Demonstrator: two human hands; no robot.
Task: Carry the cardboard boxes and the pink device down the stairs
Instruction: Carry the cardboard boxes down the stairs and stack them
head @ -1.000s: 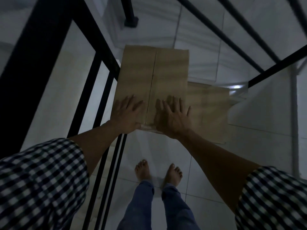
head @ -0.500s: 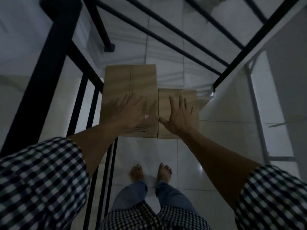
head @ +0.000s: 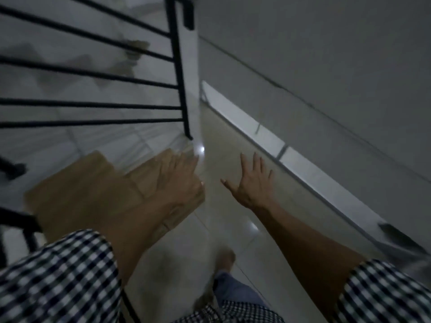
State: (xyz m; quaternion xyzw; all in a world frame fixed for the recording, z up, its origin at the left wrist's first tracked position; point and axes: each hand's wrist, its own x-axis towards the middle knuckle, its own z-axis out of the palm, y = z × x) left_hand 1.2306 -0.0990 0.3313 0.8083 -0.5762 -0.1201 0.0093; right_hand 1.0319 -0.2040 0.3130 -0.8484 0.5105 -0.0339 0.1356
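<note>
1. Pale floor tiles (head: 233, 231) lay under the bare feet.
2. Left hand (head: 179, 180) lay flat and open on the cardboard boxes (head: 88, 197); right hand (head: 251, 185) spread open, holding nothing.
3. Beyond the railing (head: 93, 106), the trip down looked not yet done; no pink device showed.

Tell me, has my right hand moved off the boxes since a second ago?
Yes. The right hand left the cardboard boxes, rightward, now spread over floor near the wall skirting.

Brown cardboard boxes (head: 88, 194), black railing (head: 179, 73), black-and-white checked sleeves (head: 53, 280), blue trousers (head: 235, 292).
</note>
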